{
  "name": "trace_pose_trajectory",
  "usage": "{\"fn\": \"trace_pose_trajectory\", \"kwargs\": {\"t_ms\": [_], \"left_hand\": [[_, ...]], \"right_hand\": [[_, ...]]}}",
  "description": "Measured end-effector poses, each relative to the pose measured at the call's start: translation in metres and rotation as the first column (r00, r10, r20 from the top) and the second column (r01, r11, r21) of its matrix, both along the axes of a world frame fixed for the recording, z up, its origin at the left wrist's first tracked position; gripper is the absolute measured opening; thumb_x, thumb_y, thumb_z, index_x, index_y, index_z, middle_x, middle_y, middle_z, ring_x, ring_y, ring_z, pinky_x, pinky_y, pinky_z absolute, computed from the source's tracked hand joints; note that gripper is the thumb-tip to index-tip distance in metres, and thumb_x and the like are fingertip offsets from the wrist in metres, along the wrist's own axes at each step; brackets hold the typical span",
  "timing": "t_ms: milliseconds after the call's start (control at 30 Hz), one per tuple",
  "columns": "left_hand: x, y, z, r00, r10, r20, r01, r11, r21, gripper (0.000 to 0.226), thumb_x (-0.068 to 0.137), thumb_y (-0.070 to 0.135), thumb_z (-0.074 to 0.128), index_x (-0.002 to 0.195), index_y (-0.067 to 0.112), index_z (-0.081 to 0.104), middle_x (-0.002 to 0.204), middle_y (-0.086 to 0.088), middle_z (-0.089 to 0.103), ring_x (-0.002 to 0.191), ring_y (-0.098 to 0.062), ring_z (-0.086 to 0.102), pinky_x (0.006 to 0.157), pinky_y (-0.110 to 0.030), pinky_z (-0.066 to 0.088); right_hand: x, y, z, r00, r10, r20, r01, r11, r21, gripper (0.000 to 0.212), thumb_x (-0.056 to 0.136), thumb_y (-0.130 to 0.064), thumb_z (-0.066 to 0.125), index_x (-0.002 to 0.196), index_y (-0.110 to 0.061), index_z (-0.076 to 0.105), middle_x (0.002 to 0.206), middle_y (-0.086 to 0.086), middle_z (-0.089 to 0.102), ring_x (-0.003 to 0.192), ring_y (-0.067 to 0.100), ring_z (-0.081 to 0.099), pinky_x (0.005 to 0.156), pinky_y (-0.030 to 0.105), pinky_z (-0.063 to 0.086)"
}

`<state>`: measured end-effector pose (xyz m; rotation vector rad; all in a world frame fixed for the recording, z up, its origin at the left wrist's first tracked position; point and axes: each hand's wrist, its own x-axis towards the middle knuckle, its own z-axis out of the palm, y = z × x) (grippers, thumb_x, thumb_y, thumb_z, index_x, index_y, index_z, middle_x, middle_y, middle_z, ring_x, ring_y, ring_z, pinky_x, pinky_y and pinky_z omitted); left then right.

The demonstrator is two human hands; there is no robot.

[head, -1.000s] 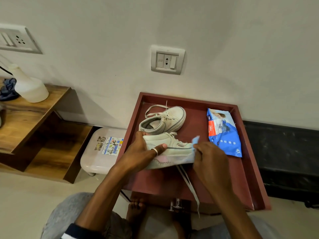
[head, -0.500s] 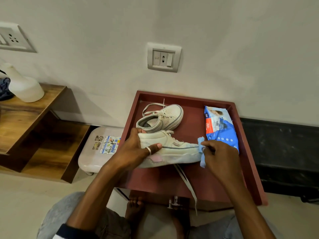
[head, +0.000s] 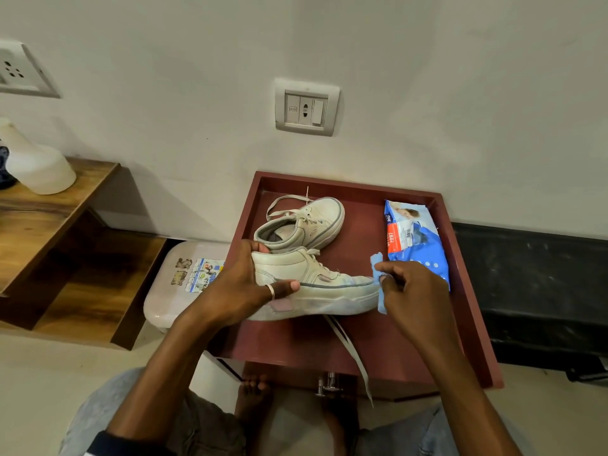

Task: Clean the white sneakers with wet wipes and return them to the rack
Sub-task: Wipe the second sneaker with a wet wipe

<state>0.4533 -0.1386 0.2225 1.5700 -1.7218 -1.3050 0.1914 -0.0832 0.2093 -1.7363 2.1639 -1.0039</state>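
The left hand (head: 241,287) grips the heel end of one white sneaker (head: 319,284), fingers curled behind it and the ringed thumb laid across its side. It holds the shoe on its edge just above the red tabletop (head: 296,343). The right hand (head: 416,291) pinches a blue wet wipe (head: 377,261) and presses it against the toe tip.

A second ago the wipe lay over the side of the shoe. It has since slid forward and bunched at the toe, so one pass along this side looks finished. Grey marks still show on the sole edge, so more wiping seems needed.

The other sneaker (head: 306,222) lies untouched behind the first one, touching it. The wipe pack (head: 414,238) sits to the right, near the wiping hand. A loose lace (head: 348,353) hangs over the front edge. Neither shoe has been put away yet.
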Motion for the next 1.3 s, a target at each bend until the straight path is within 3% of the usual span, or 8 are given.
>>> {"fn": "trace_pose_trajectory", "kwargs": {"t_ms": [300,400,500,600,700,900,1167,1300], "left_hand": [[0.001,-0.001,-0.007,0.999,-0.010,0.054,0.013,0.999,-0.045,0.062,0.071,0.053,0.085,0.112,0.035,0.042,0.110,0.011,0.065,0.098,-0.009,0.065,0.082,-0.034,0.058],[0.003,-0.002,-0.009,0.999,-0.028,0.042,0.030,0.998,-0.049,0.064,0.068,0.059,0.085,0.111,0.039,0.041,0.109,0.012,0.066,0.099,-0.009,0.066,0.083,-0.036,0.059],[0.002,-0.003,-0.009,0.998,-0.028,0.056,0.032,0.998,-0.060,0.066,0.069,0.060,0.084,0.113,0.038,0.040,0.111,0.012,0.065,0.100,-0.009,0.066,0.086,-0.038,0.059],[0.000,-0.003,-0.009,0.998,-0.032,0.057,0.036,0.997,-0.075,0.067,0.070,0.057,0.083,0.116,0.035,0.040,0.113,0.013,0.064,0.101,-0.008,0.064,0.087,-0.036,0.059],[0.003,-0.003,-0.010,0.998,-0.045,0.042,0.048,0.997,-0.065,0.066,0.071,0.056,0.084,0.115,0.035,0.040,0.112,0.014,0.064,0.101,-0.008,0.065,0.087,-0.038,0.060],[0.000,-0.003,-0.009,0.998,-0.038,0.043,0.041,0.996,-0.084,0.064,0.071,0.054,0.084,0.114,0.035,0.040,0.112,0.015,0.063,0.101,-0.006,0.064,0.088,-0.036,0.059],[0.003,-0.004,-0.013,0.999,-0.040,0.022,0.041,0.997,-0.070,0.065,0.070,0.055,0.085,0.113,0.036,0.041,0.113,0.011,0.065,0.102,-0.010,0.066,0.088,-0.040,0.059],[0.001,-0.005,-0.012,0.999,-0.040,0.016,0.041,0.996,-0.080,0.064,0.069,0.056,0.085,0.111,0.039,0.040,0.113,0.012,0.065,0.102,-0.009,0.066,0.088,-0.039,0.060]], "right_hand": [[0.051,0.000,-0.013,0.933,0.256,-0.255,-0.262,0.965,0.010,0.043,0.067,0.006,0.078,0.107,-0.007,0.074,0.094,0.004,0.071,0.084,0.024,0.064,0.066,0.040,0.057],[0.019,-0.004,-0.025,0.954,0.107,-0.281,-0.107,0.994,0.015,0.012,0.082,-0.003,0.071,0.093,0.000,0.074,0.073,0.010,0.068,0.067,0.028,0.065,0.055,0.038,0.053],[0.002,-0.003,-0.021,0.984,0.024,-0.174,-0.035,0.998,-0.058,0.033,0.095,-0.020,0.052,0.073,-0.004,0.072,0.064,0.009,0.068,0.056,0.021,0.063,0.053,0.025,0.047],[0.035,0.006,-0.006,0.974,0.160,-0.163,-0.174,0.982,-0.078,0.012,0.081,-0.002,0.068,0.088,-0.008,0.075,0.081,0.005,0.073,0.070,0.019,0.066,0.063,0.027,0.053],[0.057,0.010,-0.009,0.928,0.280,-0.247,-0.287,0.958,0.008,0.039,0.066,0.006,0.080,0.102,-0.007,0.074,0.089,0.006,0.072,0.078,0.024,0.066,0.070,0.039,0.059],[0.018,-0.002,-0.019,0.963,0.094,-0.253,-0.090,0.996,0.029,0.019,0.073,0.006,0.076,0.089,-0.005,0.076,0.076,0.009,0.071,0.066,0.026,0.067,0.058,0.035,0.056],[0.050,0.007,-0.009,0.942,0.216,-0.256,-0.224,0.975,-0.004,0.036,0.073,0.006,0.075,0.108,-0.004,0.074,0.083,0.005,0.072,0.072,0.021,0.066,0.061,0.036,0.058],[0.018,0.000,-0.013,0.971,0.068,-0.229,-0.070,0.998,0.000,0.012,0.077,0.004,0.074,0.085,-0.004,0.076,0.072,0.008,0.071,0.061,0.023,0.066,0.055,0.029,0.051]]}}
